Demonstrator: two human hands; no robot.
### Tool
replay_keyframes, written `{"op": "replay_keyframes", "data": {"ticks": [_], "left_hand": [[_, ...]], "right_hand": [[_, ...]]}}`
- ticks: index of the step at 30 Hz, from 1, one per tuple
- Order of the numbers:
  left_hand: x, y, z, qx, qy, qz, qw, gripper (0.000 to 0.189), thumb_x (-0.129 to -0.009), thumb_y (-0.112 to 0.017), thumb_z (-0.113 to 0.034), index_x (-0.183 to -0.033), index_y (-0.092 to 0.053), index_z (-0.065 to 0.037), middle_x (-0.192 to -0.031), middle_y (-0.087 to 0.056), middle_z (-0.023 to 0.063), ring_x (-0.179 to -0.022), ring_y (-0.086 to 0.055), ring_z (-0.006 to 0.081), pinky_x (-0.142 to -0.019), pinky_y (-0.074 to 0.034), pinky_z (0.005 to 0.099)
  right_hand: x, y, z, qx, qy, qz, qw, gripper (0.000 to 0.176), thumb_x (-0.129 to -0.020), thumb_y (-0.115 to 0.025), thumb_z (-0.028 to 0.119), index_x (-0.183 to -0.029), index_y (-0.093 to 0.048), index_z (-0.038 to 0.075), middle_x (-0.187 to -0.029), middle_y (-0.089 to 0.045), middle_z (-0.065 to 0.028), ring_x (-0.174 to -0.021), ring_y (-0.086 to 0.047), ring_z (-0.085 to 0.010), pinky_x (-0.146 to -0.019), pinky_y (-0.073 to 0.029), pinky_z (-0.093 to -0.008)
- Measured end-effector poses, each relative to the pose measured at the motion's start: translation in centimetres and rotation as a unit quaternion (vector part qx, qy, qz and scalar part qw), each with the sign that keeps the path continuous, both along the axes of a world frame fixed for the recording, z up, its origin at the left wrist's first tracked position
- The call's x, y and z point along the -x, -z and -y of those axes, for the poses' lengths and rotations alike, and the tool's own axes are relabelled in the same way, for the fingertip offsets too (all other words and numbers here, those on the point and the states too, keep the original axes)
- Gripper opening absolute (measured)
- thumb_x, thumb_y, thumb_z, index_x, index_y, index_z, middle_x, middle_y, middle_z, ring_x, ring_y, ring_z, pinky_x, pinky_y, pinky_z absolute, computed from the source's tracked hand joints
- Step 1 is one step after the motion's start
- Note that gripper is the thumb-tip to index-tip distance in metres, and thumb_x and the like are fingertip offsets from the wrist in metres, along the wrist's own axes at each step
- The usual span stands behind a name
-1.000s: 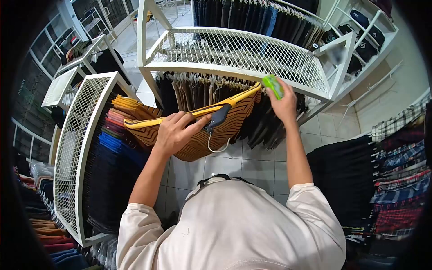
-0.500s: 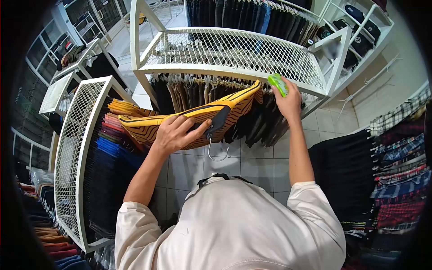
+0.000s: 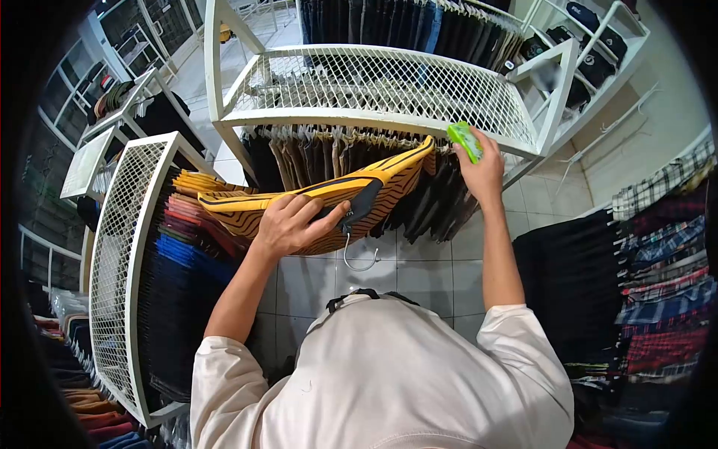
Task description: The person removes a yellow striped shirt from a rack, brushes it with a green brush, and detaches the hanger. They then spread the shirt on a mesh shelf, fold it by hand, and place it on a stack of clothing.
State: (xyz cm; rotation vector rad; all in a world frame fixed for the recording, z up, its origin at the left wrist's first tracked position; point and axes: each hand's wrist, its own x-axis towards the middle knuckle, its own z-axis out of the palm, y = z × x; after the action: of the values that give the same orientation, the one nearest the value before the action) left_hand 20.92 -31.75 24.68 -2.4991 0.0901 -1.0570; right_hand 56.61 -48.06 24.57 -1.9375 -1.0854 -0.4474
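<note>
Striped garment (image 3: 393, 187), yellow with dark stripes, is held up in front of the person, between the left mesh rack (image 3: 116, 247) and the front mesh rack (image 3: 374, 116). Runs at a slant: far end by the front rack's edge, near end by the colored clothes (image 3: 202, 217) on the left rack. Yellow band along its upper edge, dark panel (image 3: 363, 203) near mid-length. White hook (image 3: 361, 268) hangs out below the panel, curved end down, over the tile floor (image 3: 426, 280).

Left hand (image 3: 290, 224): grip closed on the garment, fingers bent over the upper edge, thumb stretched toward the dark panel. How much cloth is under the fingers, can't tell.

Right hand (image 3: 482, 166): grip closed around a green object (image 3: 465, 142), which sticks out past the fingers. Raised, just beside the front rack's lower right edge and near the garment's far end, apart from it. Object type: can't tell.

Front rack: brown and dark clothes (image 3: 321, 157) hung under the mesh, partly behind the garment. Left rack: yellow, pink, blue and dark pieces in sequence. Right side: black clothes (image 3: 565, 284), then plaid clothes (image 3: 662, 277) beside them. Dark caps (image 3: 598, 63) on a white shelf, upper right.
</note>
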Motion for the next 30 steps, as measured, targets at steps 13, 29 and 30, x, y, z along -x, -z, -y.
{"op": "replay_keyframes", "data": {"ticks": [13,29,30], "left_hand": [[-3.2,-0.9,0.7,0.124,0.006,-0.050,0.991,0.055,-0.075,-0.069,-0.011,-0.129,-0.070,-0.021,-0.091,-0.064,0.0023,-0.078,-0.062,0.0189,-0.069,-0.051,0.0338],[-14.6,-1.7,0.0,0.575,0.035,-0.005,0.817,0.031,-0.087,-0.080,-0.022,-0.104,-0.069,0.002,-0.079,-0.071,0.0206,-0.069,-0.071,0.0320,-0.065,-0.053,0.0355],[-14.6,-1.4,-0.1,0.578,0.027,-0.018,0.815,0.033,-0.087,-0.081,-0.023,-0.105,-0.069,0.002,-0.078,-0.071,0.0203,-0.069,-0.071,0.0306,-0.065,-0.053,0.0360]], "right_hand": [[-4.8,1.5,0.9,0.008,0.020,-0.069,0.997,0.049,-0.087,-0.078,0.032,-0.128,-0.067,0.007,-0.113,-0.068,-0.0228,-0.106,-0.067,-0.0414,-0.092,-0.053,-0.0464],[-22.3,6.2,-1.2,0.082,0.134,0.004,0.988,0.054,-0.084,-0.074,0.020,-0.134,-0.061,0.002,-0.125,-0.059,-0.0199,-0.120,-0.057,-0.0388,-0.104,-0.047,-0.0444],[-21.3,5.3,-0.9,0.104,0.142,-0.025,0.984,0.054,-0.085,-0.074,0.020,-0.134,-0.060,0.002,-0.129,-0.058,-0.0199,-0.120,-0.057,-0.0389,-0.103,-0.048,-0.0433]]}}
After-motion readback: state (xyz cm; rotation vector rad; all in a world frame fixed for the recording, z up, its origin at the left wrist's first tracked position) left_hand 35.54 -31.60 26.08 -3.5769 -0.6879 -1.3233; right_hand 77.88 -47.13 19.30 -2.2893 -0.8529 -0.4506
